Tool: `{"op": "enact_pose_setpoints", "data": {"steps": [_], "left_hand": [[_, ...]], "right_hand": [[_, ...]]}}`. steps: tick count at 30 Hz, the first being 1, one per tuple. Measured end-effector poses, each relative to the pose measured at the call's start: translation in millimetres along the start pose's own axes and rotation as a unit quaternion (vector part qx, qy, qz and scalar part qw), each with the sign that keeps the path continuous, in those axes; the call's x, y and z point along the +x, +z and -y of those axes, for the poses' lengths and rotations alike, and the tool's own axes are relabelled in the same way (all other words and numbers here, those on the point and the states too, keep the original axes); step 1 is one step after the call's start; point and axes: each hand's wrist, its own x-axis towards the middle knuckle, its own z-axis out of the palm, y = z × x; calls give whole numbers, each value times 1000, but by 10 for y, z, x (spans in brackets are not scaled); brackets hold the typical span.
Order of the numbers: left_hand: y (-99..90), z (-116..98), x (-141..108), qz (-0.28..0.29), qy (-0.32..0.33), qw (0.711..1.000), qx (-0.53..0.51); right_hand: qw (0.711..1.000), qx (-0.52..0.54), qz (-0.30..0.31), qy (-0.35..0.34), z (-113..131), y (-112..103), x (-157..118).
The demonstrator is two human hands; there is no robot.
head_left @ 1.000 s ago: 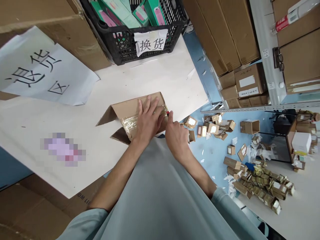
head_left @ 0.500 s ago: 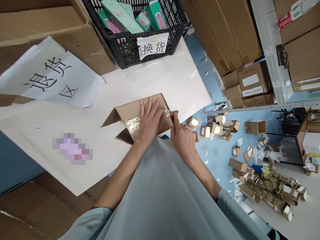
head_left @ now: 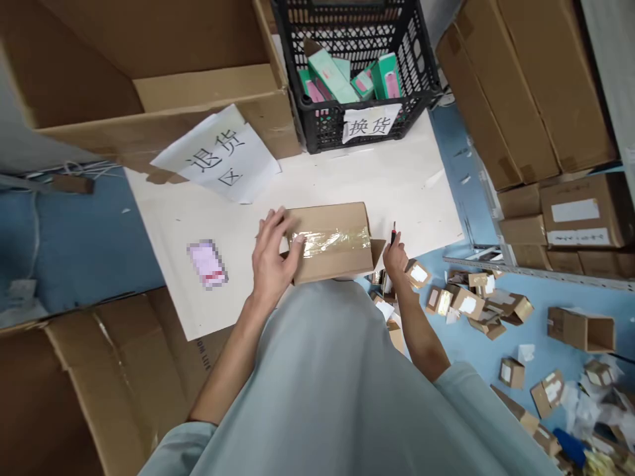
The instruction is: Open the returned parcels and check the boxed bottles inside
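Note:
A cardboard box (head_left: 327,261) lies on the white table close to my body, shiny clear tape running along its top. At its right end a flap (head_left: 378,251) sticks outward. My left hand (head_left: 272,254) is at the box's left end, fingers stretched and apart, thumb over the taped top. Just right of the box, apart from it, my right hand (head_left: 395,256) is closed around a small red and black utility knife (head_left: 393,233), its tip pointing away from me. On the table to the left lies a pixelated pinkish-purple object (head_left: 207,264).
A large open carton (head_left: 198,125) with a handwritten paper sign (head_left: 218,155) stands at the back left. Beside it is a black crate (head_left: 367,119) holding green and pink boxes. Opened cartons (head_left: 466,301) litter the blue floor at right, below stacked boxes (head_left: 526,86).
My left hand has shifted from the box's top to its left end. My right hand and the knife have come away from the box's right edge. The box is turned and its left flaps no longer show.

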Motion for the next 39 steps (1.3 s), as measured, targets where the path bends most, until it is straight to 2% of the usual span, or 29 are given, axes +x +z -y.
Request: {"op": "enact_pose_setpoints", "data": {"steps": [3,6,8,11,14,17,20,23,27,30,35,37,39], "left_hand": [[-204,204,-182,-53,-81,995,2],[-267,399,-390,-93,-163,982,-17],[-247,504,-517,-109,-222,968,-47],[-174,608,-655,-113,-286,947,-91],[-90,661,-710,-117,-309,936,-124],[-12,705,-706,-117,-337,919,-167],[56,783,-690,-121,-365,900,-203],[125,921,-688,-126,-400,880,-224],[268,1134,-683,-118,-460,852,-219],[434,1215,-642,-79,-489,838,-228],[743,1148,-508,-5,-521,795,-311],[829,1095,-457,35,-521,770,-367],[873,1046,-421,45,-518,753,-403]], "right_hand": [[1000,-5,23,3,-77,198,139],[999,0,29,-13,-118,210,197],[999,20,14,-35,-117,100,184],[988,112,-40,-99,-50,-225,33],[953,211,-79,-200,158,-607,-294],[943,173,-82,-273,513,-856,-667],[948,94,-118,-281,851,-908,-874],[947,67,-142,-281,961,-865,-832],[948,71,-148,-272,711,-863,-531],[948,87,-156,-264,409,-913,-267],[939,126,-166,-274,21,-930,80],[932,144,-170,-287,-84,-912,186],[925,161,-173,-298,-173,-898,277]]}}
